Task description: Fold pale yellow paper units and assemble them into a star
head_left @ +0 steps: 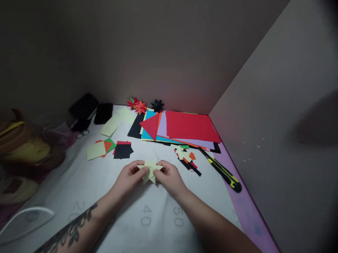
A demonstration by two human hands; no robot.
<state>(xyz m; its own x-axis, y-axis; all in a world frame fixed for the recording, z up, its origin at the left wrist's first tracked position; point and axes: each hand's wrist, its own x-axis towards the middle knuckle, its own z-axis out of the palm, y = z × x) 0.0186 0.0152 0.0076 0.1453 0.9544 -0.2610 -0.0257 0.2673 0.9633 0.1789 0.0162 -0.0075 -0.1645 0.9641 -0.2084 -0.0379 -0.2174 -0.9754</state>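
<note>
A pale yellow folded paper star is held low over a white mat printed with numbers. My left hand pinches the star's left side, fingers closed on it. My right hand pinches its right side in the same way. Both forearms reach in from the bottom edge, and the left one is tattooed.
A stack of coloured paper sheets lies at the back, with finished paper stars behind it. Small paper squares and scraps lie just beyond my hands. A yellow-black utility knife rests at the right. Bags are left. Walls close off the back and right.
</note>
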